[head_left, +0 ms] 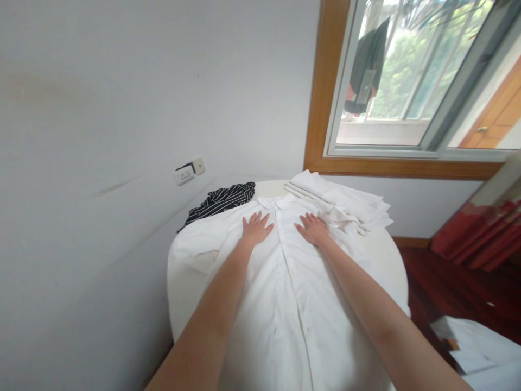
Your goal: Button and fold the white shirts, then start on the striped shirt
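Note:
A white button-front shirt (280, 282) lies spread face up over a round white table (183, 296), its collar at the far end and its front placket running toward me. My left hand (256, 229) rests flat on the upper left of the shirt front, fingers spread. On the other side of the placket, my right hand (313, 229) is also laid flat on the cloth with its fingers apart. One sleeve stretches out to the left. The right sleeve is partly hidden behind my right arm and near the folded cloth.
Folded white cloth (342, 198) lies at the table's far right. A black-and-white striped garment (223, 201) is bunched at the far left against the wall. A power socket (184, 175), a wood-framed window (407, 167), a red curtain (476, 233) and white items (484, 342) low at right surround the table.

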Demonstrator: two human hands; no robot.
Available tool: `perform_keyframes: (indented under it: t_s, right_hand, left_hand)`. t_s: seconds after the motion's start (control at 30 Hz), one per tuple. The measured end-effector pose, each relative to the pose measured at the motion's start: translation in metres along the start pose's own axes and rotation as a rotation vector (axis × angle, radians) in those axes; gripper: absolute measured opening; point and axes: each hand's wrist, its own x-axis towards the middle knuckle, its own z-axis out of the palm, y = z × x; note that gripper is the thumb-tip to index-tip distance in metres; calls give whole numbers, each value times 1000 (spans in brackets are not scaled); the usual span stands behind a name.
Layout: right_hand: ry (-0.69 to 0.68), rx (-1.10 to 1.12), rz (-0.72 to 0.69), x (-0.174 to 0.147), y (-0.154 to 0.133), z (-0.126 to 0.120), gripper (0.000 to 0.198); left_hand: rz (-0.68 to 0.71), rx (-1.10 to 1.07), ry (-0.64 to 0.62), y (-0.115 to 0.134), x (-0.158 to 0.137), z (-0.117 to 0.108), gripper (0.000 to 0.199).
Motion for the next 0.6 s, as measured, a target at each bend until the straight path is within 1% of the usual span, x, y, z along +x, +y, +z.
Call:
perform_keyframes:
  t_s: [0.07,0.17,0.23,0.3,0.4,0.53,0.6]
  right_hand:
    - [46,2,-40,-2,4,-2,58]
    - [108,8,-100,-4,3,-9,46]
    - [138,9,-165,-8,-1,-17,39]
    - [148,12,-240,-16,-9,-26,36]
    - [85,25,-300,-35,-24,-34,37]
    - [-81,30,-211,-66,-42,-29,47]
    - [-109,25,-164,-77,-47,-21,51]
  left_hand:
    - [32,51,74,4,-3,-4,57]
    - [129,141,160,15,-11,-15,46]
    - [163,137,157,22,-18,-24,41]
    - [157,83,124,27,-29,-31,39]
    - [145,35,67,28,-51,-32,42]
    - [104,46,7,27,-79,-22,49]
    - [83,35,16,29,-88,-16,51]
